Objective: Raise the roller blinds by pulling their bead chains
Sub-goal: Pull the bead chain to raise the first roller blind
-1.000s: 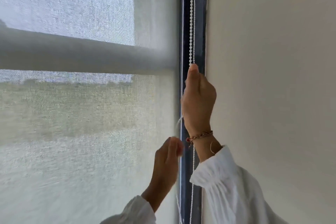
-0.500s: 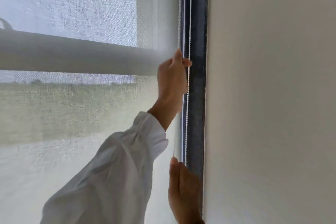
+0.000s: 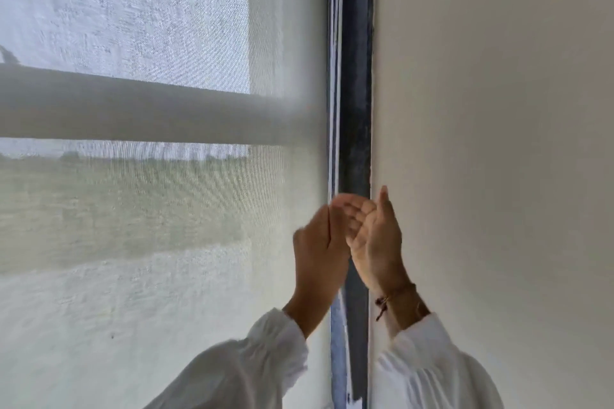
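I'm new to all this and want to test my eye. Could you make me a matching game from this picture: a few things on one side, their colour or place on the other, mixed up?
Things:
1. window frame strip
2. wall
3. bracelet
4. roller blind

Descriptions:
A. plain cream surface on the right
B. on the right hand's wrist
C. dark and upright, behind the hands
D. sheer white fabric on the left

Pairs: 1-C, 2-A, 3-B, 4-D
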A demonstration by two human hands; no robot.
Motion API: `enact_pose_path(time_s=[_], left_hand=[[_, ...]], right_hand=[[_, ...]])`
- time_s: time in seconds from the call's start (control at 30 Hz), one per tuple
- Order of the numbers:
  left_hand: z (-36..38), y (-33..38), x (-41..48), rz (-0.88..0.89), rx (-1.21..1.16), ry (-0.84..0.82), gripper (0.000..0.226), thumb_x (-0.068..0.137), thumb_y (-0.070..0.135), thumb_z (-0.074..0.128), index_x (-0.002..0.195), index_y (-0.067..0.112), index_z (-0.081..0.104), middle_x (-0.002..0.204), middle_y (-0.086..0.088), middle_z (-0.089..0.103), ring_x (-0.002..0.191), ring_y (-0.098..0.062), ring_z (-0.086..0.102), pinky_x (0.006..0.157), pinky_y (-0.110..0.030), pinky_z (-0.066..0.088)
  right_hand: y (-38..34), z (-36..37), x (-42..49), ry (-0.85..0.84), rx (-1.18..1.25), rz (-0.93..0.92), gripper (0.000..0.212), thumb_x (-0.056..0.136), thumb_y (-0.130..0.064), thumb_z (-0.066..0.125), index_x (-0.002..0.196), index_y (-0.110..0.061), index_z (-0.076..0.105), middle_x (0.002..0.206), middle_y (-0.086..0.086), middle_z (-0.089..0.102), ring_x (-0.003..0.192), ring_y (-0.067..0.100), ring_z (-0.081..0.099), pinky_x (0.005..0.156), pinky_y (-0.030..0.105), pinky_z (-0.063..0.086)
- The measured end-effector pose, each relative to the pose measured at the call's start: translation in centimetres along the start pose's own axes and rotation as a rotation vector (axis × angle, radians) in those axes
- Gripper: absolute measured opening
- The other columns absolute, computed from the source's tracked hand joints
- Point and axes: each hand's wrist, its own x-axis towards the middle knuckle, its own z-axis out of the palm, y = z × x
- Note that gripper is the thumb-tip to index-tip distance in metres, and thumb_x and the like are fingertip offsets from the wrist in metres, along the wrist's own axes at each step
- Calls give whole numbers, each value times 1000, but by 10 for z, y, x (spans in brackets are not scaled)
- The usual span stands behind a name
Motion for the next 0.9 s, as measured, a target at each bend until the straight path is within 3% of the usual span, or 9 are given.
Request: enact_pose_path(time_s=[0.17,0.27,0.33,0.4,0.53,0.63,0.73,0.83,0.9], left_hand=[[-2,-52,-71,61,147,-191,51,91,59,25,61,20,36,51,-6,40,38,-9,32,40,-24,26],[-1,-66,-90,49,168,-264,49,91,60,22,65,22,39,55,-4,45,38,-6,39,43,-12,27],[3,-66,-90,-22,111,-334,41,91,52,32,67,22,43,61,-2,50,41,-4,42,46,-11,28],[8,-60,-82,-238,-58,-348,39,91,43,40,58,23,46,47,3,46,42,-1,36,47,-20,28],[12,-50,-47,-577,-316,-364,49,84,57,27,59,25,54,47,10,50,45,-2,43,48,-14,35],[14,-46,-22,-584,-396,-362,59,83,64,23,83,22,63,69,11,67,64,-1,60,58,-12,45],[14,-27,12,-521,-510,-332,48,93,50,25,87,22,63,68,12,69,69,-3,63,63,-16,49],[15,4,53,-530,-707,-298,44,83,51,40,94,14,62,65,4,69,61,-9,64,63,-22,52],[15,25,71,-579,-818,-251,41,90,49,38,98,14,58,57,3,61,47,-9,53,46,-20,43]], right_hand=[[-48,12,23,-120,-16,-71,50,93,-49,31,89,-11,63,72,2,69,68,16,66,64,29,54],[-64,27,25,44,-142,-142,51,90,-52,40,52,-18,49,43,-2,43,37,11,38,39,23,32],[-61,34,25,207,-283,-325,55,90,-50,42,45,-20,32,43,0,31,40,15,27,46,29,28],[-54,38,22,289,-351,-483,54,92,-44,42,45,-21,29,45,0,31,46,18,28,53,32,30],[-52,38,18,356,-435,-673,50,94,-29,44,46,-22,31,41,-10,30,40,9,28,46,20,27],[-33,27,4,368,-509,-725,46,92,-33,46,48,-25,33,41,-9,32,37,9,34,42,13,25],[8,11,-18,365,-561,-682,44,88,-44,41,51,-21,48,43,-5,48,41,13,46,44,25,35],[47,-4,-44,324,-632,-636,43,88,-47,37,48,-32,30,39,-5,32,39,8,30,41,22,21],[65,-12,-57,297,-742,-636,45,91,-51,34,51,-35,21,38,-10,19,38,7,23,42,21,16]])
